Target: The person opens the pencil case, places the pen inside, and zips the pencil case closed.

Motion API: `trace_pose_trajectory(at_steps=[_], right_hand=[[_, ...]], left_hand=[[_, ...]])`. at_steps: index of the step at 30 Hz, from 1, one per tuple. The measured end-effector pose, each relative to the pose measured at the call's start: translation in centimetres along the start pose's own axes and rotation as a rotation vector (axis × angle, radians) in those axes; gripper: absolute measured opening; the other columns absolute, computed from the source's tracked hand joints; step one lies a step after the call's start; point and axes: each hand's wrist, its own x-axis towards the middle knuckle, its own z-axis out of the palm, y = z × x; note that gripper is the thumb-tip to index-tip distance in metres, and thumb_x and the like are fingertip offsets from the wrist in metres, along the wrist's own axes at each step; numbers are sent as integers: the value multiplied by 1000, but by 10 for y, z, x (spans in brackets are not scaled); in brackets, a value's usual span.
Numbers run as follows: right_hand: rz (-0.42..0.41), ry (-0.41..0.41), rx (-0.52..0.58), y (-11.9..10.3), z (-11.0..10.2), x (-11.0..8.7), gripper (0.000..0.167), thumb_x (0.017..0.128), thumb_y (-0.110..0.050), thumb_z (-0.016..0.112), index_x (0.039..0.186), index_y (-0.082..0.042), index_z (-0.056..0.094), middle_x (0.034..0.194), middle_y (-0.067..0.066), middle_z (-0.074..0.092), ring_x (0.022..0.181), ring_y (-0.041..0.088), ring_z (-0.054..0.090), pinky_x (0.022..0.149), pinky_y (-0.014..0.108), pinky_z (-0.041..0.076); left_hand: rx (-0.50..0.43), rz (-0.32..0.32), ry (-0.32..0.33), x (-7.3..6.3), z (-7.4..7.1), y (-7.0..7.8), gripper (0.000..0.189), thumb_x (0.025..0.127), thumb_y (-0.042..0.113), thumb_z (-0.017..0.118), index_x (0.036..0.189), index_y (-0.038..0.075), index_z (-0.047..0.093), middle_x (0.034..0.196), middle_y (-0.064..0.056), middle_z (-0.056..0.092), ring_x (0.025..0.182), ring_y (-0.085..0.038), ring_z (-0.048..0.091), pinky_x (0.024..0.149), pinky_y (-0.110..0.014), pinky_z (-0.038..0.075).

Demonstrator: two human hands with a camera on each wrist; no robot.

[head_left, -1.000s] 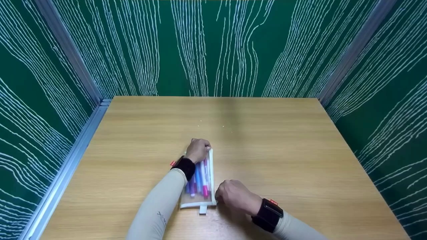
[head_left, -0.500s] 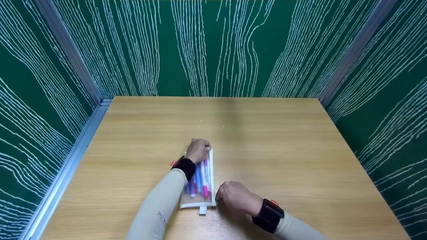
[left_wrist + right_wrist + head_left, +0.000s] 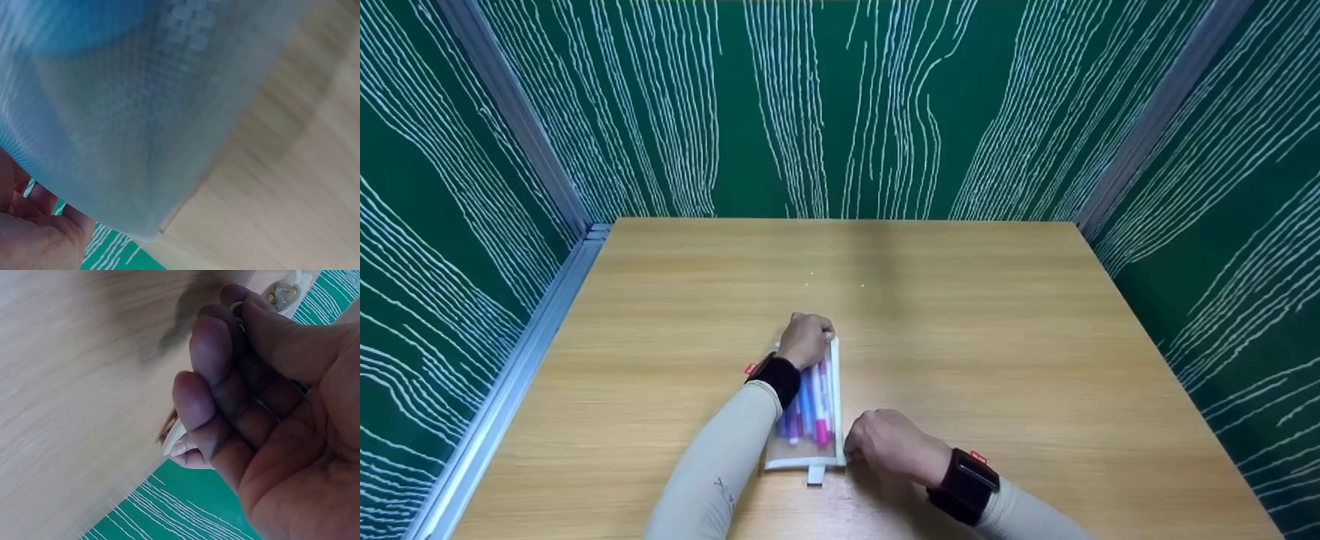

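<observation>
A see-through pencil pouch (image 3: 796,451) with white edging lies lengthwise on the table, holding several markers (image 3: 819,409) in pink, blue and purple. My left hand (image 3: 805,339) grips its far end, with fingers around the edge. In the left wrist view the pouch's mesh side (image 3: 135,129) fills much of the frame, fingers (image 3: 42,199) behind it. At the near right corner, my right hand (image 3: 891,441) pinches a small pale zipper pull (image 3: 237,306) between thumb and fingertip, mostly hidden by the fingers. A white tab (image 3: 815,474) sticks out from the pouch's near end.
The wooden table (image 3: 997,322) reaches back to a green wall (image 3: 840,112) with white wavy lines. Metal posts (image 3: 521,120) stand at the corners, and a metal rail (image 3: 510,375) runs along the left edge. Small white specks (image 3: 811,273) lie beyond the pouch.
The right hand has shifted very slightly toward the near side. The left hand and the pouch stay in place.
</observation>
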Motion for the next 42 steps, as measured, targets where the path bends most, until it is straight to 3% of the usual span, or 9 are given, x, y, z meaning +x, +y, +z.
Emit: trace_pose_trajectory(at_steps=[7, 14, 20, 24, 28, 31, 34, 38, 42], right_hand=[[17, -58, 27, -2, -1, 2, 24, 71, 9, 59, 67, -14, 64, 63, -8, 60, 53, 3, 44, 49, 18, 37], [56, -84, 48, -1, -5, 3, 14, 82, -1, 74, 78, -15, 72, 73, -5, 70, 59, 5, 56, 58, 21, 50], [87, -113, 46, -1, -8, 3, 11, 87, -12, 77, 78, -18, 73, 73, -7, 69, 61, 5, 58, 59, 22, 50], [119, -62, 67, 5, -8, 3, 19, 91, -19, 75, 73, -17, 70, 68, -8, 65, 58, 4, 55, 56, 23, 48], [186, 24, 150, 15, -6, 1, 24, 96, -22, 71, 73, -16, 68, 66, -9, 61, 56, 3, 52, 57, 24, 48], [215, 118, 187, 24, -4, -1, 18, 98, -24, 69, 83, -13, 73, 73, -5, 65, 61, 4, 56, 61, 25, 52], [210, 223, 152, 34, -1, -3, 18, 98, -26, 69, 91, -10, 74, 80, 1, 69, 68, 11, 62, 65, 30, 55], [232, 303, 79, 48, 2, -8, 29, 98, -33, 69, 105, -5, 72, 101, 16, 72, 90, 29, 70, 80, 46, 58], [323, 275, 31, 59, 2, -16, 50, 101, -42, 62, 128, -1, 63, 132, 33, 59, 122, 48, 58, 101, 62, 46]], left_hand=[[-12, -10, -11, 0, -3, -2, 12, 91, 5, 69, 85, 8, 79, 86, -5, 74, 102, -34, 61, 90, -44, 51], [-30, -1, -19, -2, -7, -4, 10, 93, 7, 70, 89, 7, 80, 89, -5, 75, 103, -34, 61, 93, -44, 50], [-73, -14, -43, -1, -7, -6, 11, 95, 10, 70, 96, 7, 81, 98, -6, 77, 108, -34, 60, 98, -44, 48], [-97, -7, -65, -1, -10, -6, 16, 99, 14, 67, 106, 7, 79, 107, -8, 75, 112, -34, 60, 101, -44, 46], [-63, 11, -53, -5, -16, -7, 23, 103, 20, 61, 116, 8, 76, 115, -11, 71, 116, -35, 59, 100, -47, 47], [-1, 16, -34, -11, -23, -8, 30, 105, 27, 57, 124, 8, 72, 124, -13, 67, 124, -36, 55, 104, -48, 46], [77, 25, -28, -19, -32, -11, 39, 106, 33, 54, 133, 6, 66, 135, -15, 63, 134, -37, 49, 113, -49, 37], [209, 48, -36, -29, -40, -14, 48, 108, 38, 47, 141, 4, 58, 145, -17, 57, 144, -37, 41, 123, -49, 19], [279, 30, -49, -40, -46, -16, 56, 109, 45, 39, 147, 5, 52, 153, -21, 48, 150, -40, 30, 124, -50, 8]])
